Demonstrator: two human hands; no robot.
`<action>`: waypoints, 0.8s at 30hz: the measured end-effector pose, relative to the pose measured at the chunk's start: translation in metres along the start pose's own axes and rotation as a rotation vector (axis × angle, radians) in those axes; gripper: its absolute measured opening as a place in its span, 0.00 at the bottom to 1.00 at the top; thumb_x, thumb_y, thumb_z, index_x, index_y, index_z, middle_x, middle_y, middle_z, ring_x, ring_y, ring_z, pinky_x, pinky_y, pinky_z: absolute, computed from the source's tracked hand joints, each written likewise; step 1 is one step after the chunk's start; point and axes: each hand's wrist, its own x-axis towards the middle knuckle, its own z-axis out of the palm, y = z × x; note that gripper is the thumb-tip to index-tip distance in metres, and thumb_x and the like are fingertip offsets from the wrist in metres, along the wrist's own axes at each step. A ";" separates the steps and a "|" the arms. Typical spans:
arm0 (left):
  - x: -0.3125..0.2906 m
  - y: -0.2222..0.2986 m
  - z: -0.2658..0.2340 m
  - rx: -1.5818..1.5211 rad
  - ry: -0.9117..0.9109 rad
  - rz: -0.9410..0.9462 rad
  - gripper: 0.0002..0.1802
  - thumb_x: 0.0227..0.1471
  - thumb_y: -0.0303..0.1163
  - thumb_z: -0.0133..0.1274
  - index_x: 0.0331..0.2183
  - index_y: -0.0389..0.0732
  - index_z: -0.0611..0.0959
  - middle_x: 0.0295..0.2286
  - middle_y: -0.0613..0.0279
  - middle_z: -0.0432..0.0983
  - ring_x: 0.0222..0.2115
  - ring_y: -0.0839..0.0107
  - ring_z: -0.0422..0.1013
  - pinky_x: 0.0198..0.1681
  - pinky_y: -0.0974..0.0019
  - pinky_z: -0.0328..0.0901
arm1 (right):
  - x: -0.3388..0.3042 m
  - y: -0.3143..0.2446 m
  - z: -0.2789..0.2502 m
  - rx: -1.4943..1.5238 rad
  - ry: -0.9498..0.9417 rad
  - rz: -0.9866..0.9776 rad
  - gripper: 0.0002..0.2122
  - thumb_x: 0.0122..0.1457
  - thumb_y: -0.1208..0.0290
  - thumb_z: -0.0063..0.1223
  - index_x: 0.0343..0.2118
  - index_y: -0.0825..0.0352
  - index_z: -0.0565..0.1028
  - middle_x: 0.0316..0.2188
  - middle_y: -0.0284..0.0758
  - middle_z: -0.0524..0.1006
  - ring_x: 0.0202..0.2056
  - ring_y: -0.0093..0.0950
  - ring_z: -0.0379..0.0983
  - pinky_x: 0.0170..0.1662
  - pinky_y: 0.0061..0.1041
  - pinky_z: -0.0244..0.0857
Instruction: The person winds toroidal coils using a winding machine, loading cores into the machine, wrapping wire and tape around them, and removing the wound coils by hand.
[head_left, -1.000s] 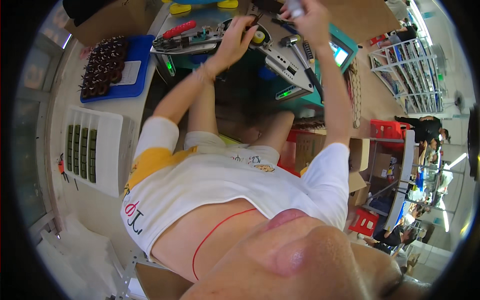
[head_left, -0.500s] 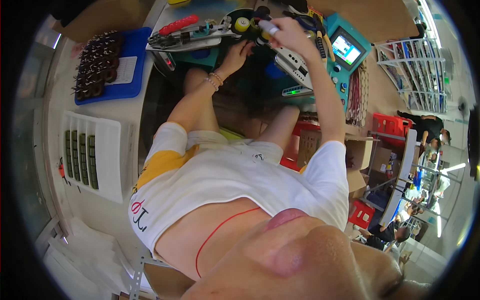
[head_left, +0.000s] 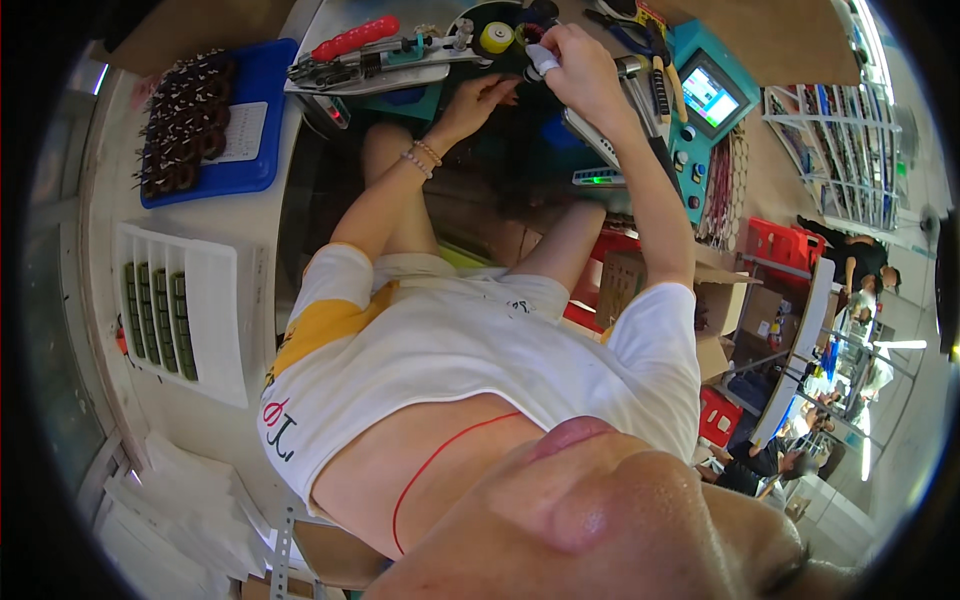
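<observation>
Here the right hand (head_left: pixel 580 70) pinches a small, light, stiff-looking part (head_left: pixel 541 62) by its end; the left hand (head_left: pixel 478 100) is open below.

White workbench (head_left: pixel 250 215) — shelving (head_left: pixel 850 150) (bright) behind

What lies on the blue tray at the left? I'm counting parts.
The flat blue plastic tray holds rows of small dark round parts and a white paper sheet. The sheet covers part of the tray floor, so anything under it is hidden, and the parts are too small to count.
</observation>
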 end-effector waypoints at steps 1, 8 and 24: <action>0.000 -0.001 0.000 0.027 0.037 0.021 0.16 0.63 0.33 0.49 0.47 0.34 0.80 0.31 0.64 0.80 0.33 0.77 0.75 0.41 0.74 0.68 | 0.001 -0.003 -0.001 -0.006 0.015 0.023 0.08 0.54 0.68 0.56 0.33 0.68 0.77 0.33 0.44 0.76 0.35 0.44 0.74 0.39 0.36 0.67; 0.005 -0.002 -0.001 0.089 0.066 0.038 0.15 0.62 0.33 0.49 0.47 0.34 0.79 0.32 0.62 0.80 0.34 0.78 0.75 0.41 0.74 0.67 | 0.010 -0.009 -0.004 0.021 -0.030 0.105 0.10 0.53 0.67 0.54 0.35 0.68 0.76 0.29 0.46 0.78 0.33 0.45 0.76 0.37 0.39 0.68; -0.002 -0.006 0.027 0.180 0.158 0.134 0.13 0.62 0.33 0.49 0.40 0.33 0.79 0.25 0.57 0.79 0.27 0.71 0.75 0.33 0.70 0.67 | -0.012 0.000 0.010 -0.103 0.210 -0.198 0.15 0.51 0.74 0.57 0.43 0.55 0.78 0.46 0.32 0.72 0.47 0.35 0.68 0.44 0.36 0.59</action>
